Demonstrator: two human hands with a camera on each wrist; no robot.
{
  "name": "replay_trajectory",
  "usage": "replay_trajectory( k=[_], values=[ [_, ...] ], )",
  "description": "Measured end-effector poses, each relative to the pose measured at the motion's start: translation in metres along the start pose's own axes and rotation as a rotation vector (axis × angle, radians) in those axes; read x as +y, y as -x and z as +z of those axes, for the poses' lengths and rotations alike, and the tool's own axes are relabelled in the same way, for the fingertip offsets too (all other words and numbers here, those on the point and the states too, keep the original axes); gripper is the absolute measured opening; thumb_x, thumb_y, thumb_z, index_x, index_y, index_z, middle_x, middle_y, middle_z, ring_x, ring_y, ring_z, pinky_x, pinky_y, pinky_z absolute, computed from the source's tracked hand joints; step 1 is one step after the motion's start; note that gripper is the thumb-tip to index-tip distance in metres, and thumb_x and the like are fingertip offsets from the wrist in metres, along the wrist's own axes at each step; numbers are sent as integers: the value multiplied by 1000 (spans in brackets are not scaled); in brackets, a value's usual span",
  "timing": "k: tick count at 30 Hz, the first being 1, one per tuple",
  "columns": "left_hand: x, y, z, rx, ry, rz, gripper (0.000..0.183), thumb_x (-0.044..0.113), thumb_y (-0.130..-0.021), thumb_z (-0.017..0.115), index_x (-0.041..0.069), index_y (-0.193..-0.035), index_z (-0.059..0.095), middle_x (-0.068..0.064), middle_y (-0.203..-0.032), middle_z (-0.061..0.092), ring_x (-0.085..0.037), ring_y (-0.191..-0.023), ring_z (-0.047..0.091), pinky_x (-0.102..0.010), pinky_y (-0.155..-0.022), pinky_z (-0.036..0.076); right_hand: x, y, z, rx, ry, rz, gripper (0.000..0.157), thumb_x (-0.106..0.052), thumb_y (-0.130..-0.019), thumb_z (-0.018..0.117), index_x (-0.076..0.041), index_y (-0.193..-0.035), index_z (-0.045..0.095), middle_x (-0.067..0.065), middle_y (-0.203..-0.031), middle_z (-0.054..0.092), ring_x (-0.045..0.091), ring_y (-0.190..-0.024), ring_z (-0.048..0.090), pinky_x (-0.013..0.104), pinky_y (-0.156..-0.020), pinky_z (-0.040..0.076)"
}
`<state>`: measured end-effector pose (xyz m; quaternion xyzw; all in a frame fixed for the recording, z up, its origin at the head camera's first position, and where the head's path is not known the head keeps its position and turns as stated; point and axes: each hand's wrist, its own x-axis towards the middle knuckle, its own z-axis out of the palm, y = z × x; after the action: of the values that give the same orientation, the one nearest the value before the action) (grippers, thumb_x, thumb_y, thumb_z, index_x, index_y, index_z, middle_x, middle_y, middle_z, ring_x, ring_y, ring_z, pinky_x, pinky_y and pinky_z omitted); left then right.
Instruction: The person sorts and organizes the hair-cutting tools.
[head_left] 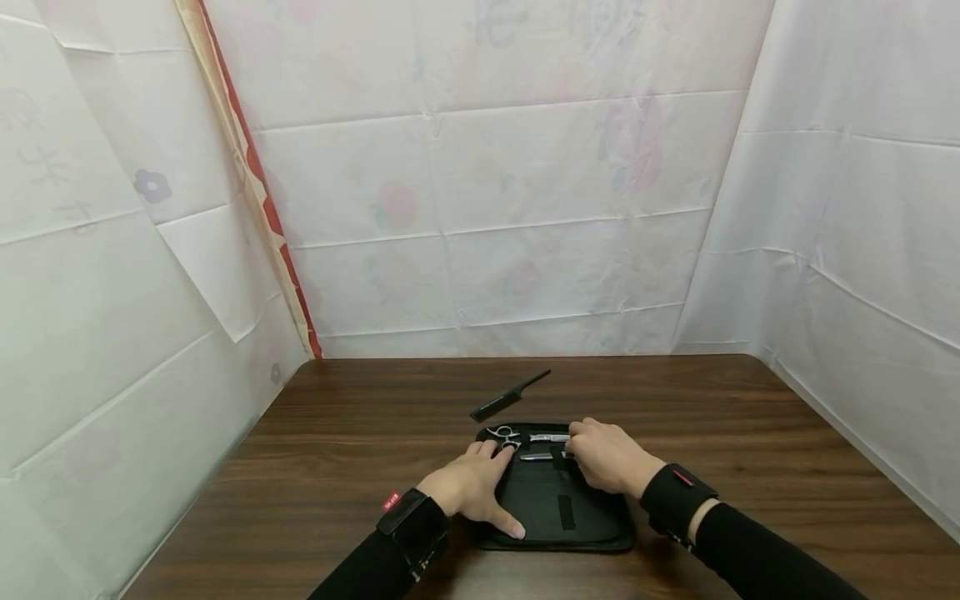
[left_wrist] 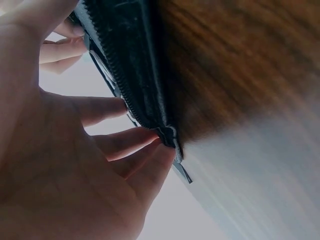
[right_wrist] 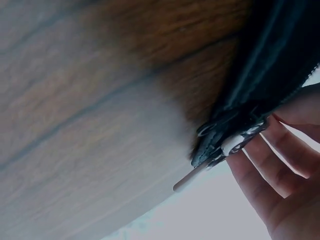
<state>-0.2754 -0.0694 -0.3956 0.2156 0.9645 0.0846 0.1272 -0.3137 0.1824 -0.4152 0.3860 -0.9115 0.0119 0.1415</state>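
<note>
A black zippered case [head_left: 525, 500] lies spread flat on the table with silver scissors [head_left: 504, 432] at its far left, finger rings toward the left. Below them a second slim silver blade [head_left: 536, 457] passes under a black strap and runs to my right hand [head_left: 611, 457]. That hand's curled fingers pinch the metal handle part [right_wrist: 232, 145] at the case's far right edge; the palm hides most of it. My left hand [head_left: 472, 487] rests with spread fingers on the left side of the case, thumb on the lining, fingertips near the scissors' rings and along the zipper [left_wrist: 120, 80].
Behind the case lies a black comb [head_left: 498, 404] with a thin tail pointing right. An unused black strap [head_left: 566, 512] sits on the lining. White sheeting [head_left: 487, 208] hangs at the back and both sides of the brown wooden table [head_left: 337, 467].
</note>
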Motion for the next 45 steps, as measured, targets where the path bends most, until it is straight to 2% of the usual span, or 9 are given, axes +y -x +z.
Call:
replay_trajectory(
  k=[6, 11, 17, 25, 32, 38, 45],
  values=[
    [-1, 0, 0, -1, 3, -6, 117, 68, -67, 85, 14, -158, 36, -12, -156, 38, -31, -146, 33, -49, -112, 40, -2, -1, -1, -2, -4, 19, 14, -3, -93, 70, -13, -86, 77, -1, -80, 55, 18, -71, 50, 31, -59, 48],
    [-1, 0, 1, 3, 4, 7, 116, 68, -68, 85, 13, -158, 36, -12, -156, 38, -30, -146, 33, -49, -112, 40, 0, 2, -5, -38, -56, 47, 9, -5, -93, 71, -13, -92, 77, -1, -85, 57, 19, -78, 55, 33, -65, 51],
    [-1, 1, 1, 16, -5, 23, 117, 68, -68, 85, 13, -158, 36, -12, -155, 39, -30, -146, 34, -48, -111, 40, 11, 11, -11, -64, -108, 43, 9, -5, -91, 73, -12, -97, 75, -2, -87, 54, 19, -80, 51, 35, -66, 48],
    [-1, 2, -1, 26, -17, 34, 116, 68, -67, 85, 13, -158, 37, -12, -155, 40, -30, -145, 35, -49, -111, 41, 22, 20, -20, -196, -259, 142, 26, -13, -92, 74, -6, -118, 72, 2, -105, 58, 26, -99, 55, 40, -73, 49],
    [-2, 2, 0, 21, -8, 31, 116, 68, -68, 85, 13, -158, 37, -12, -156, 39, -31, -145, 34, -49, -111, 41, 25, 20, -30, -297, -383, 172, 33, -6, -92, 70, -4, -125, 69, 5, -116, 58, 31, -109, 55, 47, -83, 48],
    [-2, 2, 0, 14, -5, 27, 116, 68, -68, 84, 13, -158, 37, -12, -156, 38, -31, -146, 34, -49, -111, 40, 28, 20, -33, -318, -398, 157, 33, -3, -92, 71, -3, -124, 69, 5, -118, 59, 31, -108, 58, 47, -86, 50],
    [-2, 2, 0, 10, -3, 22, 116, 69, -68, 84, 14, -159, 36, -12, -156, 38, -30, -146, 33, -49, -112, 40, 29, 19, -32, -311, -390, 155, 32, -3, -91, 70, -2, -123, 70, 4, -117, 59, 29, -107, 57, 45, -83, 49]
  ],
)
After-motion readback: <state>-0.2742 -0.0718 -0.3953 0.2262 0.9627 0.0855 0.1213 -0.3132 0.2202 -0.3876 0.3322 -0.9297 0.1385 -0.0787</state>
